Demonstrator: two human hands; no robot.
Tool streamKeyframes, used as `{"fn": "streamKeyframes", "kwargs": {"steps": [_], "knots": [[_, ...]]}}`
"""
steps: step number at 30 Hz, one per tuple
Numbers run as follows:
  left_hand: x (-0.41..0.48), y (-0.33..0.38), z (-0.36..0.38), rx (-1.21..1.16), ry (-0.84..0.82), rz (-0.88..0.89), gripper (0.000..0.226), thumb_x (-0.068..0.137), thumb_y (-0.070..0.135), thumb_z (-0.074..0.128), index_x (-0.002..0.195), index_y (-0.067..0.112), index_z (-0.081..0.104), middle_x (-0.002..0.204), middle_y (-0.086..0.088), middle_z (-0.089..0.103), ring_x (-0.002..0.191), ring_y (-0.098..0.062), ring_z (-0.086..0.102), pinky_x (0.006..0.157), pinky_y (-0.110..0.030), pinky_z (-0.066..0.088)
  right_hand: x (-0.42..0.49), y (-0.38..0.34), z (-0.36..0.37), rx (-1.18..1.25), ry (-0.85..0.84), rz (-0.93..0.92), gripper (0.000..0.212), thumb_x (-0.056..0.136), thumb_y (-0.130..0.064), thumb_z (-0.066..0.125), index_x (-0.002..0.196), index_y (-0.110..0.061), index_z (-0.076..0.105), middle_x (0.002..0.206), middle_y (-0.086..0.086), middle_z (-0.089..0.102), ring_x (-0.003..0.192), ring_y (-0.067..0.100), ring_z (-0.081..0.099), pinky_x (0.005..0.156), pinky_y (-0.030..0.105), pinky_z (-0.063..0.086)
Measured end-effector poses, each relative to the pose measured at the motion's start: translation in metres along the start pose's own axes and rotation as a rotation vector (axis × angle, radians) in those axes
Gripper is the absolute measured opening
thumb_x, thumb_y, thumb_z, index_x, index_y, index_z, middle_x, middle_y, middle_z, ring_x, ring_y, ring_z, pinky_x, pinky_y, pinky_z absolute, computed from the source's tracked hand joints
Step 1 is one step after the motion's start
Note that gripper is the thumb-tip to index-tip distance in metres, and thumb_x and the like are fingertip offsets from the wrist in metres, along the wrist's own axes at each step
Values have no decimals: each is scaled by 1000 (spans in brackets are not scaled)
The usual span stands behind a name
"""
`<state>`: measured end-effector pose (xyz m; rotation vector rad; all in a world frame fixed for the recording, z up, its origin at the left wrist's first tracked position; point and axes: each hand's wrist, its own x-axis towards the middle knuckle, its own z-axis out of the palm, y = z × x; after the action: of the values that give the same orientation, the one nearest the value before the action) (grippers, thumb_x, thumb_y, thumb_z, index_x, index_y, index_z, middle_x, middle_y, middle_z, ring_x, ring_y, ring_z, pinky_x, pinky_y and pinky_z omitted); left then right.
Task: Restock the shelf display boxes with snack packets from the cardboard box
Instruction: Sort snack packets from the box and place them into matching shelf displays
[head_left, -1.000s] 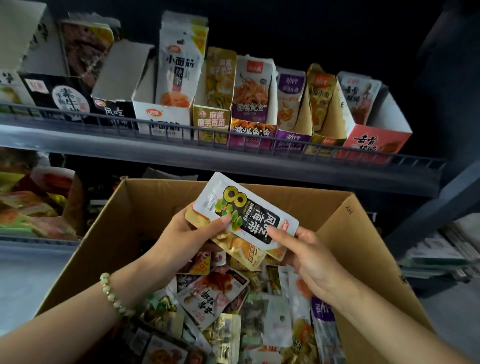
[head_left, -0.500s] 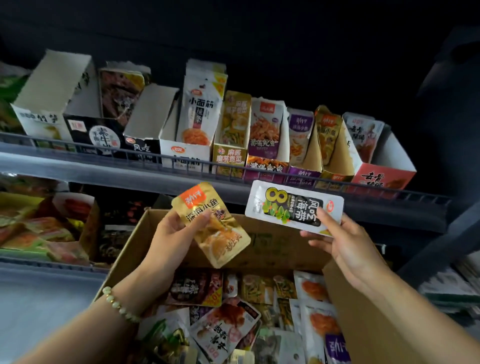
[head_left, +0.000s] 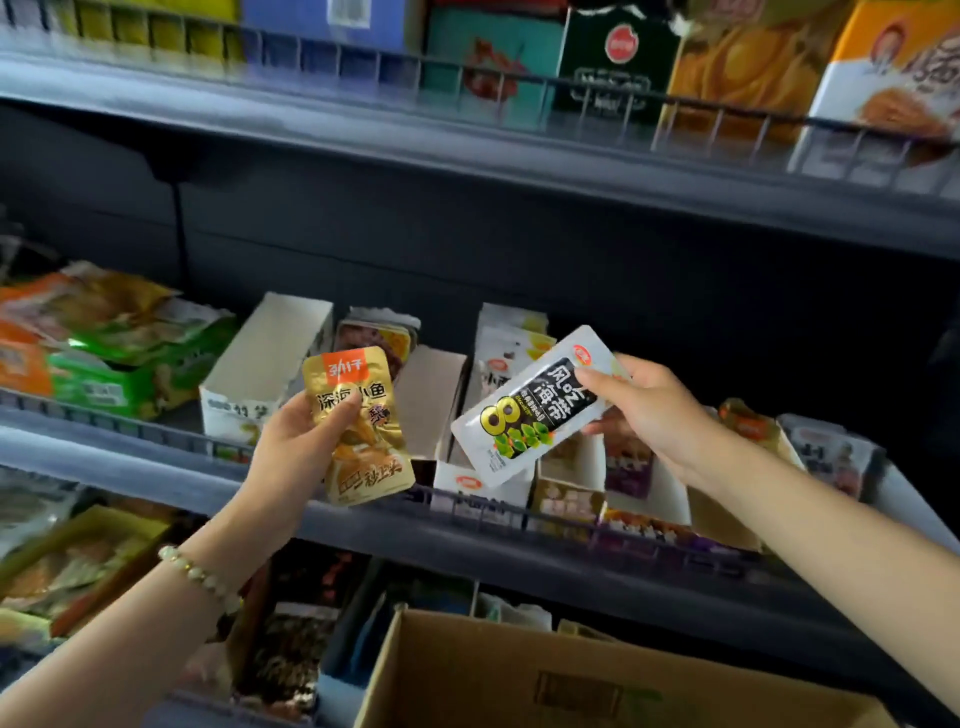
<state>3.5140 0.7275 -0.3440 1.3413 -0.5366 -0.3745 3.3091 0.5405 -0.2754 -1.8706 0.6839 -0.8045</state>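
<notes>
Left hand (head_left: 296, 447): clenched on a gold packet (head_left: 363, 431), thumb laid across the printed face, fingers behind. The packet is held upright, orange label at the top, and its lower end overlaps the wire rail (head_left: 156, 441) at the front edge of the middle shelf (head_left: 130, 467). A beaded bracelet (head_left: 200, 574) is worn on this wrist.

Right hand (head_left: 644, 410): grasping a white packet (head_left: 530, 410) by its upper right end, thumb on the front. The packet is tilted, its lower left end dropped toward the front edge of the shelf. The two packets are held near each other but apart.

Display boxes (head_left: 270, 364): set in a row along the middle shelf behind the rail. A white one, open at the top, is seen just left of the gold packet; those further right are partly covered by both packets and hold upright packets.

Green carton (head_left: 130, 384): placed at the left end of the same shelf, loose bags piled on it.

Cardboard box (head_left: 519, 675): seen at the bottom of the view, below the middle shelf. Its contents are hidden.

Upper shelf (head_left: 467, 150): larger boxed goods lined up behind its own rail; blurred.
</notes>
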Motion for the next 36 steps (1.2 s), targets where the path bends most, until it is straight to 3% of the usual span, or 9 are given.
{"fn": "streamKeyframes", "kwargs": {"steps": [4, 6, 10, 12, 15, 18, 24, 33, 36], "knots": [[35, 14, -16, -17, 23, 53, 7, 93, 25, 60, 91, 19, 62, 75, 2, 71, 54, -6, 68, 43, -18, 50, 59, -27, 41, -96, 5, -92, 7, 97, -16, 55, 97, -16, 62, 90, 2, 66, 72, 10, 62, 54, 19, 54], [50, 18, -18, -24, 17, 63, 7, 93, 25, 60, 92, 18, 62, 76, 2, 72, 56, -6, 69, 47, -19, 51, 88, -31, 59, -176, 28, -141, 5, 95, -18, 58, 92, -15, 61, 90, 6, 66, 72, 14, 62, 62, 28, 56], [72, 23, -18, -56, 1, 70, 6, 93, 24, 60, 94, 17, 60, 78, -1, 71, 54, -7, 69, 44, -19, 51, 143, -24, 95, -378, 41, -127, 35, 90, -26, 64, 118, -5, 58, 103, 7, 66, 88, 23, 63, 78, 39, 53], [83, 23, -19, -54, 2, 81, 8, 92, 25, 61, 96, 18, 60, 80, -1, 71, 56, -7, 69, 48, -21, 51, 164, -21, 111, -491, 30, -153, 35, 88, -26, 67, 117, -9, 59, 103, 3, 62, 95, 23, 61, 88, 40, 51], [96, 23, -20, -80, -7, 70, 11, 91, 27, 62, 98, 19, 60, 83, -2, 71, 63, -11, 69, 55, -26, 53, 180, -18, 122, -662, -92, -177, 20, 89, -31, 66, 95, -12, 65, 89, 5, 64, 85, 23, 60, 79, 35, 49], [102, 19, -20, -82, -28, 74, 9, 90, 27, 63, 96, 21, 60, 80, 0, 72, 62, -11, 70, 56, -29, 53, 188, -11, 121, -806, -244, -159, 28, 88, -40, 66, 68, -24, 56, 70, -3, 56, 69, 16, 55, 67, 31, 41], [106, 14, -21, -44, -76, 70, 9, 91, 27, 62, 95, 19, 61, 75, 2, 73, 60, -11, 71, 52, -27, 53, 204, 11, 123, -887, -261, -181, 19, 87, -43, 65, 92, -25, 65, 100, -3, 65, 97, 17, 60, 85, 34, 49], [98, 12, -18, -38, -137, 71, 9, 91, 23, 62, 95, 16, 63, 75, 1, 75, 62, -12, 72, 49, -18, 52, 215, 8, 125, -941, -291, -188, 22, 97, -27, 54, 113, -18, 67, 120, 3, 64, 109, 22, 58, 96, 36, 46], [94, 14, -13, -40, -160, 59, 7, 92, 23, 61, 95, 16, 62, 71, 4, 74, 60, -10, 71, 47, -16, 50, 214, 16, 127, -950, -207, -206, 21, 97, -27, 54, 115, -21, 65, 121, 2, 64, 111, 22, 58, 93, 31, 46]]}}
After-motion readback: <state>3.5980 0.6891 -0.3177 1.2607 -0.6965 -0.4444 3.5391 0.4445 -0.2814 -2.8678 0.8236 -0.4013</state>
